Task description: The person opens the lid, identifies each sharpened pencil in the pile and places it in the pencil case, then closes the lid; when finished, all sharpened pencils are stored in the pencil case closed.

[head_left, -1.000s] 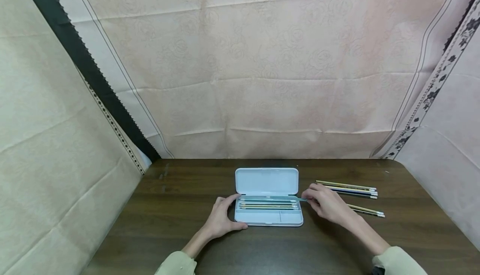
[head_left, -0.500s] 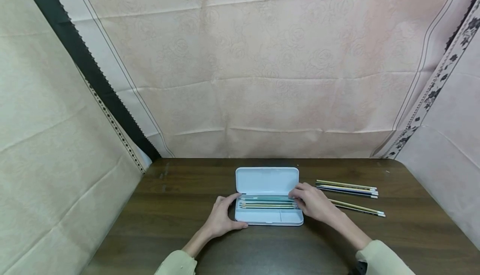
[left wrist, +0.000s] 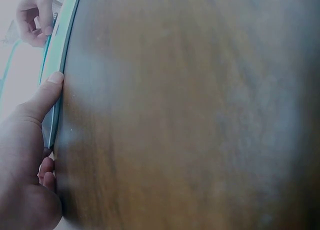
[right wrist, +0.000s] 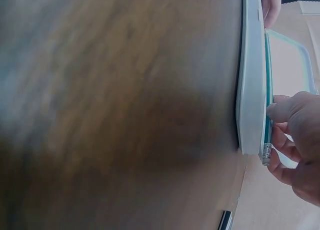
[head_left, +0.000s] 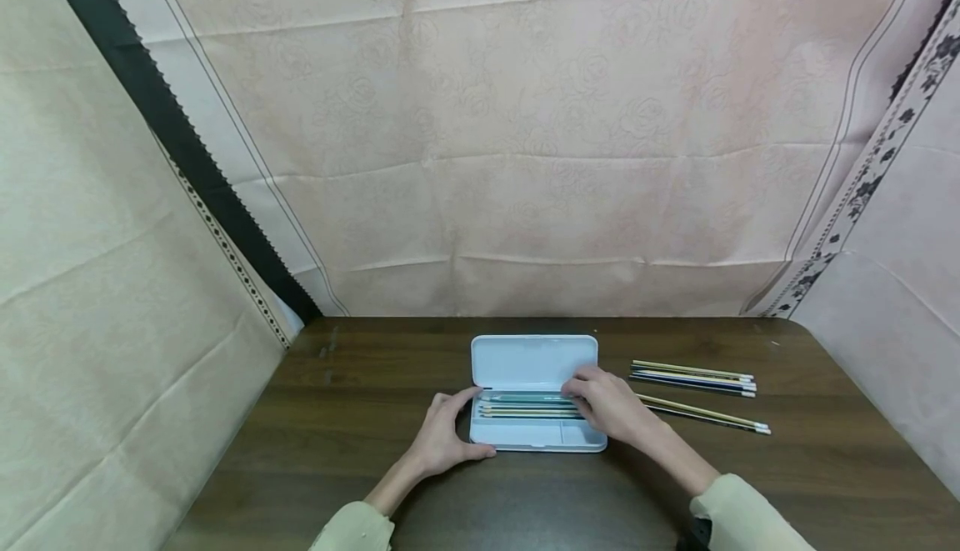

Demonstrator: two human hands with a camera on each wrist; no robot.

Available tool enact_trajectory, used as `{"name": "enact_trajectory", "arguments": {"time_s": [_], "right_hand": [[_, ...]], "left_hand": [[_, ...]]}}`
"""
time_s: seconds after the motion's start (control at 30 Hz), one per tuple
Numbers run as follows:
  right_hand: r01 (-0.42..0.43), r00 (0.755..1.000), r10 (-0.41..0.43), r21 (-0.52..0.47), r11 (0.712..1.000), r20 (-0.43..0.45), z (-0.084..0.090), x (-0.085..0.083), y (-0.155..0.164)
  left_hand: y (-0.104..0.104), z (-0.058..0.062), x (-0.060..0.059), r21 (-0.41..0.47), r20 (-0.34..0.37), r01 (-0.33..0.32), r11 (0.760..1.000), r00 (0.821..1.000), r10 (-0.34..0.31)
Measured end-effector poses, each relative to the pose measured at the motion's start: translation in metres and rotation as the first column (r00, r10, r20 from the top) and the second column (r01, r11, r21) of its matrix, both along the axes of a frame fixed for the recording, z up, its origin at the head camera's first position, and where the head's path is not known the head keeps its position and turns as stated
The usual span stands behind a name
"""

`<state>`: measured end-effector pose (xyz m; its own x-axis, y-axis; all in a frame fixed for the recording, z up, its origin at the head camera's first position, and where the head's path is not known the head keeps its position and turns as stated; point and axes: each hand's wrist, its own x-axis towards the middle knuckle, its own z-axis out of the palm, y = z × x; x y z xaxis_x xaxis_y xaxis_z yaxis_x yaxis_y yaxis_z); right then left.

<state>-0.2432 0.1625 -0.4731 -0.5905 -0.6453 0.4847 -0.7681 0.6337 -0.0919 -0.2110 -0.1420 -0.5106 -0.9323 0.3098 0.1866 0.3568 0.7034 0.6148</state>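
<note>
A light-blue pencil case (head_left: 525, 437) lies on the table with its lid (head_left: 528, 361) raised at the back. Several pencils (head_left: 517, 412) lie lengthwise inside it. My left hand (head_left: 441, 438) holds the case by its left end, thumb at the front edge and fingers at the back. Over the right half of the case, my right hand (head_left: 611, 403) pinches a teal pencil (right wrist: 268, 75) near its eraser end. In the right wrist view that pencil runs along the case, its ferrule end reaching the case's right end. The right hand hides part of the case's contents.
Right of the case, a group of pencils (head_left: 693, 379) lies on the brown table (head_left: 360, 384). Nearer to me, more pencils (head_left: 712, 416) lie there, partly behind the right wrist. Patterned cloth (head_left: 525, 159) hangs behind the table and at both sides.
My right hand has moved left from beside the case to over its right half, bringing the teal pencil along. My left hand and the case have stayed in place.
</note>
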Motion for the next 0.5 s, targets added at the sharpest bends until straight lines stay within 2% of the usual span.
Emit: {"name": "enact_trajectory", "arguments": {"time_s": [0.5], "right_hand": [[-0.031,0.999,0.031,-0.015,0.999,-0.028,-0.006,-0.005,-0.013]], "left_hand": [[0.0,0.0,0.0,-0.004,-0.005,-0.003,1.0,1.0,0.003]]}}
